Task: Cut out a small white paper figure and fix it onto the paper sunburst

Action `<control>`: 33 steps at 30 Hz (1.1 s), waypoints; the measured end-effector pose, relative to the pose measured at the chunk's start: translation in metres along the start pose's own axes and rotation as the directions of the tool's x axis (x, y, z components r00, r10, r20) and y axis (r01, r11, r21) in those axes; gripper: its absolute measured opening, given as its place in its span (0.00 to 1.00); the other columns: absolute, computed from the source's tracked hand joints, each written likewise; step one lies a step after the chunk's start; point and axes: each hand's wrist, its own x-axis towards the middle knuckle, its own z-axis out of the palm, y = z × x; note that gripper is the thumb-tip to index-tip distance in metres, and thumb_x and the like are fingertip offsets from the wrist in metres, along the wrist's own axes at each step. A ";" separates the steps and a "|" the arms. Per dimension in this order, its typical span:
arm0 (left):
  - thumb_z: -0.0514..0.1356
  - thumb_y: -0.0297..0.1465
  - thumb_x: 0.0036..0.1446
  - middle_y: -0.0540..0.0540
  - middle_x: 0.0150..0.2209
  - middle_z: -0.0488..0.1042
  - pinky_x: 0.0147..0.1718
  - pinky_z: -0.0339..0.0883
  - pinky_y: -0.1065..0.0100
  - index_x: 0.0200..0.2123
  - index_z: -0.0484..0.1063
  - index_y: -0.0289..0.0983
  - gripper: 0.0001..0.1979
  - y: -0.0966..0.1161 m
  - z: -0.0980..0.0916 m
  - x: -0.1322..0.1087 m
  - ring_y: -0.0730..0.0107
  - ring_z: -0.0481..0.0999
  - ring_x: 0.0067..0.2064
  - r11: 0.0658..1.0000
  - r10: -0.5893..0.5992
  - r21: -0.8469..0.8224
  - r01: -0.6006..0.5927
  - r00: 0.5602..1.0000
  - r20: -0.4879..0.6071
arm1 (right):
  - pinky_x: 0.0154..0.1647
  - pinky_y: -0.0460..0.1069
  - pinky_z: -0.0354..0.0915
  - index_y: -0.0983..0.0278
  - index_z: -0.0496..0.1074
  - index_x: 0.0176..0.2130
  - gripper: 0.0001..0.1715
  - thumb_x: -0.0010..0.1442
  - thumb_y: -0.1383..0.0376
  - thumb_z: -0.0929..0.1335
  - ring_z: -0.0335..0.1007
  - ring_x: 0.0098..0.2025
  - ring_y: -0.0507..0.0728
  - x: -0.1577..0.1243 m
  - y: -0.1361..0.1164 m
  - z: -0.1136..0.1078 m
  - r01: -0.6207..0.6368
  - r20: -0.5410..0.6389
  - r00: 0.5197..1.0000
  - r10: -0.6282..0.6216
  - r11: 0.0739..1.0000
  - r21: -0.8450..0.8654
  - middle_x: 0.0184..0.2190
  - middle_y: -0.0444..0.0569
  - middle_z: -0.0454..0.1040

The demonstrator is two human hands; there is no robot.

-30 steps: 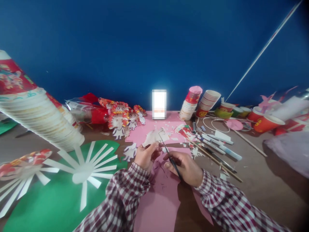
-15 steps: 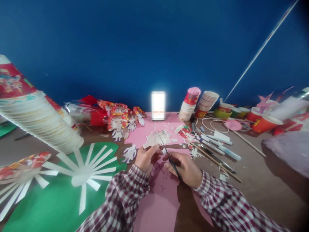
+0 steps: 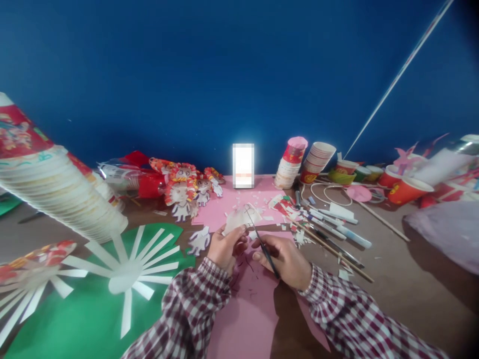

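My left hand [image 3: 224, 247] pinches a pale paper cutout [image 3: 241, 218] and holds it above the pink paper sheet [image 3: 249, 309]. My right hand [image 3: 286, 259] is closed round thin black scissors [image 3: 262, 242], whose tips reach up into the cutout's right edge. Both hands are close together at the middle of the table. Small paper scraps lie on the pink sheet under them.
A tall leaning stack of paper cups [image 3: 56, 184] stands at the left, over a green sheet [image 3: 75, 309] with a white cup cut into rays [image 3: 123, 276]. Finished red and white paper figures [image 3: 183, 192], a lit phone [image 3: 243, 164], cup stacks [image 3: 303, 162], pens and sticks [image 3: 333, 229] lie behind and right.
The view has tilted slightly, shifting the scene a little left and down. The hands stay together on the cutout, with the scissors at nearly the same spot.
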 end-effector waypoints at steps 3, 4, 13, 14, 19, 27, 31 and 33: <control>0.65 0.29 0.37 0.51 0.20 0.68 0.16 0.61 0.78 0.27 0.68 0.32 0.12 0.000 -0.001 0.000 0.82 0.64 0.19 1.000 -0.018 0.011 0.018 1.000 -0.007 | 0.18 0.42 0.53 0.65 0.67 0.40 0.18 0.52 0.56 0.65 0.52 0.18 0.48 0.000 0.001 0.000 -0.015 -0.004 1.000 0.015 1.000 0.018 0.18 0.40 0.60; 0.64 0.29 0.37 0.51 0.20 0.67 0.16 0.62 0.78 0.27 0.68 0.32 0.11 0.001 -0.001 0.000 0.82 0.64 0.19 1.000 -0.021 0.017 0.021 1.000 -0.012 | 0.18 0.42 0.53 0.64 0.67 0.40 0.18 0.52 0.56 0.65 0.52 0.18 0.47 0.000 0.002 0.000 -0.014 -0.007 1.000 0.014 1.000 0.022 0.18 0.40 0.60; 0.65 0.29 0.36 0.53 0.19 0.66 0.16 0.60 0.79 0.26 0.68 0.32 0.11 0.001 0.000 -0.001 0.82 0.64 0.19 1.000 -0.002 0.023 0.003 1.000 -0.029 | 0.19 0.42 0.53 0.65 0.68 0.39 0.15 0.52 0.59 0.66 0.52 0.18 0.47 0.000 0.000 -0.001 -0.003 -0.013 1.000 0.003 1.000 0.018 0.18 0.40 0.59; 0.65 0.29 0.36 0.53 0.18 0.66 0.16 0.59 0.79 0.25 0.67 0.32 0.11 0.001 0.000 -0.001 0.83 0.63 0.18 1.000 0.002 0.016 -0.001 1.000 -0.021 | 0.19 0.42 0.53 0.65 0.68 0.39 0.15 0.52 0.59 0.66 0.52 0.19 0.47 0.000 0.000 -0.001 -0.002 -0.015 1.000 0.002 1.000 0.016 0.18 0.40 0.59; 0.65 0.28 0.35 0.54 0.16 0.65 0.16 0.59 0.79 0.24 0.67 0.32 0.11 0.001 0.001 -0.001 0.83 0.62 0.17 0.999 -0.023 -0.035 0.023 1.000 -0.002 | 0.20 0.42 0.54 0.65 0.68 0.39 0.15 0.52 0.60 0.66 0.54 0.20 0.48 0.000 0.000 -0.001 0.023 -0.006 1.000 -0.023 0.999 -0.034 0.18 0.40 0.61; 0.65 0.28 0.35 0.53 0.17 0.66 0.16 0.60 0.78 0.24 0.68 0.32 0.11 0.000 -0.002 0.001 0.81 0.63 0.18 0.999 -0.043 -0.020 0.043 0.999 0.023 | 0.20 0.42 0.53 0.65 0.68 0.38 0.13 0.52 0.61 0.66 0.55 0.20 0.48 0.000 -0.002 -0.001 0.042 0.003 0.999 -0.042 0.997 -0.068 0.18 0.40 0.60; 0.65 0.28 0.35 0.53 0.17 0.66 0.15 0.60 0.78 0.23 0.68 0.32 0.10 0.002 -0.006 0.003 0.82 0.63 0.17 0.997 -0.081 -0.005 0.082 0.995 0.057 | 0.20 0.42 0.53 0.65 0.68 0.38 0.14 0.52 0.60 0.66 0.55 0.20 0.48 0.000 -0.001 -0.001 0.041 0.034 0.999 -0.038 0.997 -0.065 0.18 0.40 0.60; 0.65 0.28 0.35 0.53 0.16 0.66 0.14 0.60 0.78 0.23 0.68 0.32 0.10 0.003 -0.007 0.003 0.82 0.63 0.17 0.995 -0.099 0.013 0.098 0.993 0.065 | 0.21 0.43 0.54 0.65 0.68 0.38 0.14 0.52 0.59 0.66 0.55 0.20 0.48 0.000 -0.002 -0.002 0.053 0.041 0.998 -0.050 0.996 -0.076 0.19 0.40 0.61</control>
